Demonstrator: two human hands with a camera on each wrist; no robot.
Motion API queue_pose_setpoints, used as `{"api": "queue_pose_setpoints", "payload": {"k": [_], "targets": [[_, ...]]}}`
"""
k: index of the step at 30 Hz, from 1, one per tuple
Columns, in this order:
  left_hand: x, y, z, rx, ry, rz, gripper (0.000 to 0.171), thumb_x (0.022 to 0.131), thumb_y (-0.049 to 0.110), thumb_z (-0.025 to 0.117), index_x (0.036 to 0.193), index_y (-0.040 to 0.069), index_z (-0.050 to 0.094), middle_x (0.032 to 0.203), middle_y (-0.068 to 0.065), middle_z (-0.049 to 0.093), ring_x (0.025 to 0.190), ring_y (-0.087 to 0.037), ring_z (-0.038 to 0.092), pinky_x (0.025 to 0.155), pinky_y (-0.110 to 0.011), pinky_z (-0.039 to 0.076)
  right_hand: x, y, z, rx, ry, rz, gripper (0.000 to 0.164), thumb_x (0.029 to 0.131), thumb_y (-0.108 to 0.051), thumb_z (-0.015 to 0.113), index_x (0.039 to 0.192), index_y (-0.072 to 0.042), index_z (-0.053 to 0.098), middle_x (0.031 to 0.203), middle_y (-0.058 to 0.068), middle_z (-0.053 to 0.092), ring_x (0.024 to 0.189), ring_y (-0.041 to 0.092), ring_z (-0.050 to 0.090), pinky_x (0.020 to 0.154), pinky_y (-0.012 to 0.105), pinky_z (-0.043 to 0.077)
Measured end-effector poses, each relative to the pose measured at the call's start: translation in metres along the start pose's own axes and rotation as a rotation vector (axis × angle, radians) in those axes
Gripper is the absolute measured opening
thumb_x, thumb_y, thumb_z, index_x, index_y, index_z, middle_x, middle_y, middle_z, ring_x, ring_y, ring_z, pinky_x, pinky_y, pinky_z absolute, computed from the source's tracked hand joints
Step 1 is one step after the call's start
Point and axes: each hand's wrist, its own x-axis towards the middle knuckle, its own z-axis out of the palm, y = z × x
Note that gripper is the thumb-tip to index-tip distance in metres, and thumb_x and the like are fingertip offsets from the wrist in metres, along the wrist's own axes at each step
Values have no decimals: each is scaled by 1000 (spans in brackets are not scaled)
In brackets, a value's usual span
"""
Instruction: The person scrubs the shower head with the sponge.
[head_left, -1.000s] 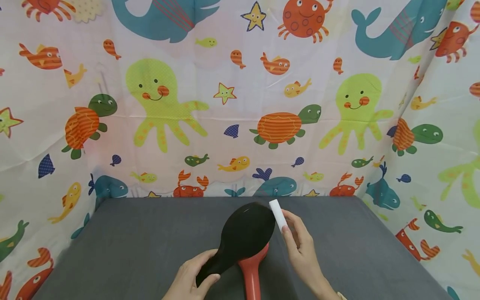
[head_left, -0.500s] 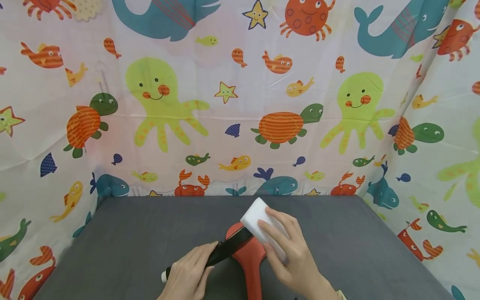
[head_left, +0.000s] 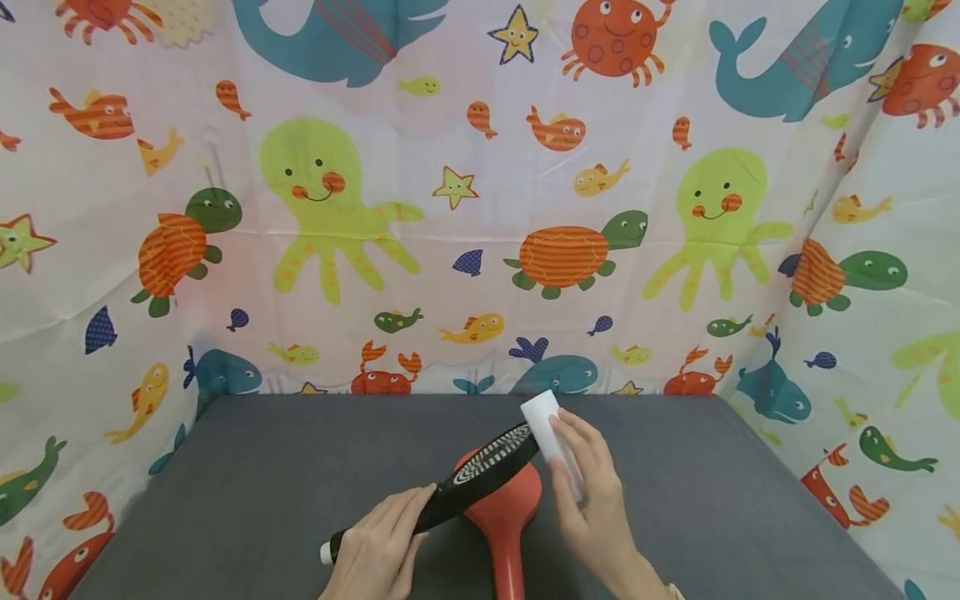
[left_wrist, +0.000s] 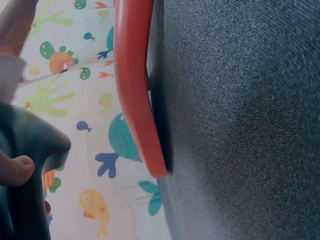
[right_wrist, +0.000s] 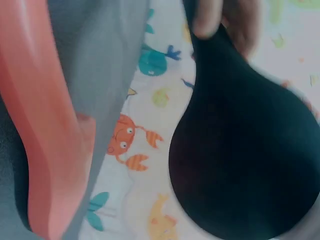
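Note:
My left hand (head_left: 378,542) grips the handle of a black hairbrush (head_left: 487,475), held slanting up to the right. Its pale bristle face is turned upward, and a white tip ends the handle. A white sponge block (head_left: 551,446) is pinched in my right hand (head_left: 600,508) and meets the brush head's far end. In the right wrist view the smooth back of the hairbrush (right_wrist: 240,150) fills the right side. Beneath the brush, on the grey surface, lies a red paddle-shaped thing (head_left: 510,504) with a long handle; its underside is hidden.
The dark grey tabletop (head_left: 300,458) stretches around the hands. White curtains (head_left: 465,250) printed with sea animals stand at the back and both sides, meeting the table's edges.
The hairbrush has turned from showing its black back to showing its bristles. The sponge swept over the brush head, then shifted right to its far end. The red thing stays on the table.

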Motion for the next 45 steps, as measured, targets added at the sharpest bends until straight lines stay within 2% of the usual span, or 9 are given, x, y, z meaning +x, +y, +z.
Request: {"api": "queue_pose_setpoints", "payload": {"k": [5,7,10,13,20,28,36,41,45], "targets": [[-1,1,0,52,30,-10,35,88,19,60,119,4,59,104,-7,63,87,-19,63,64,-32,55,-8,-28,20,-218,66,-434,32,96,-24,46,111,-3,64,118,26,54,103,39,49,82,38,42],[-2,3,1,62,40,-21,46,73,7,74,117,4,60,103,-7,63,86,-19,63,64,-31,55,-12,-36,27,-304,51,-534,29,96,-24,45,109,-7,66,115,23,57,100,38,52,81,41,41],[-2,5,3,78,56,-31,59,58,0,79,114,4,62,102,-6,63,85,-16,63,63,-29,54,-16,-40,32,-355,11,-570,29,98,-25,42,109,-12,66,115,17,59,101,33,53,79,39,41],[-1,6,5,86,66,-35,59,57,-1,79,113,4,62,101,-6,64,84,-16,63,63,-29,54,-12,-32,30,-348,43,-542,30,97,-25,45,110,-10,67,116,20,58,101,36,53,77,41,43],[0,6,4,76,57,-67,57,59,1,80,112,5,62,101,-5,64,85,-16,62,65,-32,55,1,-13,16,-305,84,-266,37,97,-30,44,117,-5,63,125,23,50,107,38,47,73,49,46],[-1,12,5,66,54,-101,52,60,0,80,109,3,64,100,-7,64,86,-18,63,64,-31,55,-14,-40,42,-425,123,-559,27,96,-18,44,106,-7,67,111,22,59,96,37,55,72,41,43],[0,19,5,30,69,-147,46,63,3,79,106,2,64,98,-7,65,84,-17,64,61,-30,54,-15,-38,40,-453,113,-639,27,97,-16,44,108,-9,67,112,17,60,100,33,55,79,40,38],[1,20,3,-39,71,-217,50,64,6,82,111,7,64,99,-3,66,82,-14,64,59,-29,54,0,-22,23,-325,159,-469,29,95,-22,49,110,-4,66,116,25,56,101,41,52,75,44,43],[0,23,1,-172,42,-304,45,70,13,80,112,11,64,99,1,66,80,-12,64,61,-26,53,3,-3,11,-152,124,-201,37,95,-27,52,120,-1,60,126,24,49,109,35,48,85,24,46]]}}
